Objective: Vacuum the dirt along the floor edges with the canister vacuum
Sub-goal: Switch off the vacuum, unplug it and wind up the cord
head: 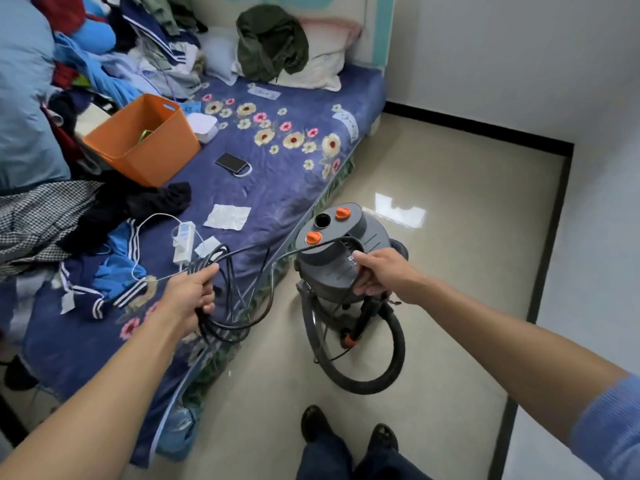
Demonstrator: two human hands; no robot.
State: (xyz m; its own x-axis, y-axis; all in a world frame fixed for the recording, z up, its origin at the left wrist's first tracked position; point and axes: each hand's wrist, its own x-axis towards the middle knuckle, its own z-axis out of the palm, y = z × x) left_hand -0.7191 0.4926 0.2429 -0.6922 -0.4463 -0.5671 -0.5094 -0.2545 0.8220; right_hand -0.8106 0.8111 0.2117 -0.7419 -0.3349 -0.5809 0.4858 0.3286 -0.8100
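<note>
A grey canister vacuum (332, 237) with two orange knobs stands on the beige floor beside the bed. Its black hose (388, 372) curls on the floor in front of it. My left hand (188, 299) grips a bundle of coiled black power cord (228, 289) over the bed's edge. One strand of cord runs from the bundle across the vacuum's top to my right hand (379, 271), which grips the vacuum's upper rim, where the cord passes under its fingers.
The bed (284, 168) with a blue floral sheet fills the left; on it lie clothes, an orange bin (145, 140), a phone (230, 162), a white power strip (183, 242). Black skirting (550, 216) lines the white walls. My feet (349, 434) stand on the floor strip.
</note>
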